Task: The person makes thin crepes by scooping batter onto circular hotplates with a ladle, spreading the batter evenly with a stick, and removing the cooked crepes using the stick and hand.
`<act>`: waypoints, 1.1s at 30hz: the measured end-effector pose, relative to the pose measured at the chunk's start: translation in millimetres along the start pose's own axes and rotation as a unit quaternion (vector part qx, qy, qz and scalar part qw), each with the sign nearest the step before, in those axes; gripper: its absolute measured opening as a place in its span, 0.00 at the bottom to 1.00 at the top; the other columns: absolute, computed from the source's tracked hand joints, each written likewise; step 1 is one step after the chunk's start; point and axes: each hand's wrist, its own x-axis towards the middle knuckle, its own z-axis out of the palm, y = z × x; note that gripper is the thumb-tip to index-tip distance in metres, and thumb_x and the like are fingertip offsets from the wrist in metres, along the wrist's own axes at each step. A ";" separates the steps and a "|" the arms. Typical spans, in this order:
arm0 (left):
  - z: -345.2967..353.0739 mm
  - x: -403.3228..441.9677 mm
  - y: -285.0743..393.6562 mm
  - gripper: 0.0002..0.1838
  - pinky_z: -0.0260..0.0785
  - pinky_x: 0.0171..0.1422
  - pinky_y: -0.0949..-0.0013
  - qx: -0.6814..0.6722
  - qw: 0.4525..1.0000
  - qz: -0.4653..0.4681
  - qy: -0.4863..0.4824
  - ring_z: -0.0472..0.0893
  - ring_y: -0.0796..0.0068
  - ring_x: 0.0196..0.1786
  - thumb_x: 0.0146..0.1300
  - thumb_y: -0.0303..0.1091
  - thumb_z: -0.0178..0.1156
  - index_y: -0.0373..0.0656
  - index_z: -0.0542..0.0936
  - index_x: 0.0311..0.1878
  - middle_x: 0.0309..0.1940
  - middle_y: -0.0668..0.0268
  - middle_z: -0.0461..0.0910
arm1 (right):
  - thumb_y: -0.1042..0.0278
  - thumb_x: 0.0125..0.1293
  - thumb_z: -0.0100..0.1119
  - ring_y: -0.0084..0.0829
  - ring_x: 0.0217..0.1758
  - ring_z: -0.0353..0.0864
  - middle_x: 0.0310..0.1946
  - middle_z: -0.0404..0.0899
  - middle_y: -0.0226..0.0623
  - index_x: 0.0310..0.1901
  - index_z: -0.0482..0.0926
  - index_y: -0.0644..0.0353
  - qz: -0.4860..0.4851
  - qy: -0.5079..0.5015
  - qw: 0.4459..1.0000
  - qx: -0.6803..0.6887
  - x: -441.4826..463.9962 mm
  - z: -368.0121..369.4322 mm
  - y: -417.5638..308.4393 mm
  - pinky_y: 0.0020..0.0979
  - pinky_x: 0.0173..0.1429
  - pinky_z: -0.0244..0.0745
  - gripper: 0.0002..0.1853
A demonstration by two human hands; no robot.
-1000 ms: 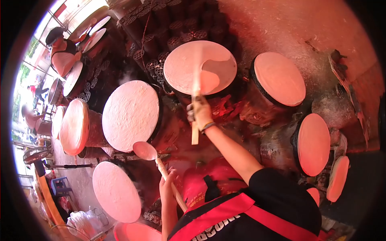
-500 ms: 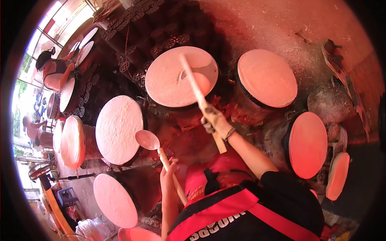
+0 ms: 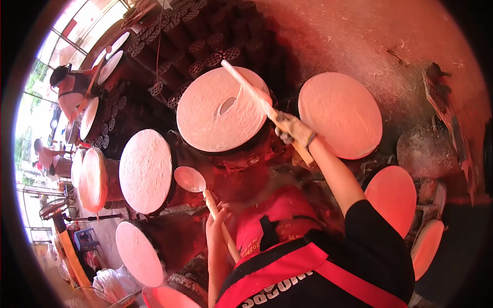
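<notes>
My right hand (image 3: 295,130), in a stained glove, is closed round a long flat wooden stick (image 3: 247,88). The stick slants up and left over a round griddle (image 3: 205,115) coated with pale batter. A small dark gap shows in the coating near the stick. Lower down, my left hand (image 3: 217,218) grips the wooden handle (image 3: 226,235) of a ladle. The ladle's round bowl (image 3: 190,179) points up and left, beside another coated griddle (image 3: 146,171).
More round griddles stand at the right (image 3: 340,115), lower right (image 3: 392,199) and lower left (image 3: 139,253). Behind are many perforated cylinders (image 3: 197,47). A person (image 3: 72,92) works at the upper left, another (image 3: 47,156) farther off. A blue stool (image 3: 87,240) is at the left.
My right hand has moved right with the stick, which now tilts further left. The coating covers more of the griddle, and its gap is smaller. The view has shifted; my left hand still holds the ladle.
</notes>
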 end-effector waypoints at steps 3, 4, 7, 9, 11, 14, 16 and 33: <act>5.9 0.3 -5.5 0.15 0.70 0.53 0.75 -0.004 1.000 0.001 0.012 0.77 0.78 0.46 0.62 0.33 0.59 0.38 0.76 0.50 0.46 0.68 0.76 | 0.55 0.68 0.52 0.22 0.15 0.67 0.24 0.73 0.33 0.57 0.70 0.41 -0.061 0.082 0.993 -0.061 32.0 12.7 -19.1 0.25 0.16 0.61 0.17; 4.8 1.0 -6.8 0.15 0.71 0.51 0.75 0.000 1.000 -0.007 0.020 0.77 0.79 0.45 0.61 0.33 0.60 0.38 0.76 0.50 0.45 0.68 0.77 | 0.57 0.68 0.51 0.28 0.18 0.74 0.27 0.78 0.37 0.57 0.71 0.45 -0.080 0.115 0.987 -0.083 41.7 20.5 -16.3 0.30 0.20 0.68 0.17; 1.0 9.2 -6.5 0.15 0.71 0.46 0.75 -0.001 1.000 -0.003 0.019 0.77 0.80 0.42 0.61 0.33 0.60 0.39 0.76 0.49 0.42 0.69 0.77 | 0.65 0.66 0.50 0.41 0.60 0.73 0.55 0.73 0.50 0.56 0.74 0.61 -0.330 0.108 0.872 -0.346 50.0 50.2 14.2 0.30 0.63 0.65 0.18; -0.3 8.7 -2.5 0.14 0.71 0.44 0.76 -0.005 1.000 0.005 0.011 0.76 0.80 0.39 0.61 0.33 0.60 0.39 0.76 0.49 0.39 0.70 0.77 | 0.66 0.66 0.51 0.38 0.61 0.73 0.56 0.74 0.49 0.58 0.72 0.63 -0.367 0.112 0.833 -0.399 32.3 50.9 18.8 0.28 0.63 0.65 0.20; 4.4 5.7 8.3 0.11 0.67 0.32 0.79 -0.004 0.998 0.025 0.059 0.72 0.83 0.29 0.62 0.33 0.58 0.40 0.76 0.46 0.30 0.72 0.73 | 0.68 0.66 0.52 0.34 0.61 0.73 0.56 0.74 0.47 0.59 0.71 0.64 -0.345 0.135 0.923 -0.103 72.4 19.1 52.8 0.27 0.63 0.65 0.20; -2.0 11.5 12.4 0.07 0.58 0.23 0.83 -0.098 0.995 0.024 -0.011 0.63 0.87 0.21 0.65 0.32 0.55 0.41 0.75 0.44 0.24 0.75 0.66 | 0.69 0.67 0.52 0.23 0.54 0.74 0.53 0.77 0.39 0.59 0.72 0.64 -0.269 0.256 0.926 -0.064 20.7 60.2 44.7 0.24 0.60 0.66 0.19; -1.4 12.4 24.6 0.06 0.52 0.19 0.81 -0.101 0.995 -0.012 -0.008 0.62 0.87 0.18 0.64 0.30 0.56 0.43 0.74 0.42 0.23 0.74 0.64 | 0.68 0.66 0.53 0.18 0.42 0.74 0.39 0.79 0.29 0.59 0.72 0.64 -0.207 0.185 0.954 -0.116 32.7 72.5 75.5 0.21 0.49 0.69 0.20; -20.4 21.8 34.6 0.06 0.53 0.20 0.82 -0.058 0.995 -0.043 -0.075 0.62 0.87 0.20 0.65 0.28 0.51 0.43 0.70 0.45 0.26 0.72 0.67 | 0.59 0.64 0.59 0.14 0.10 0.55 0.13 0.61 0.19 0.56 0.75 0.44 -0.139 0.113 0.984 -0.011 -5.7 114.5 71.2 0.21 0.12 0.48 0.18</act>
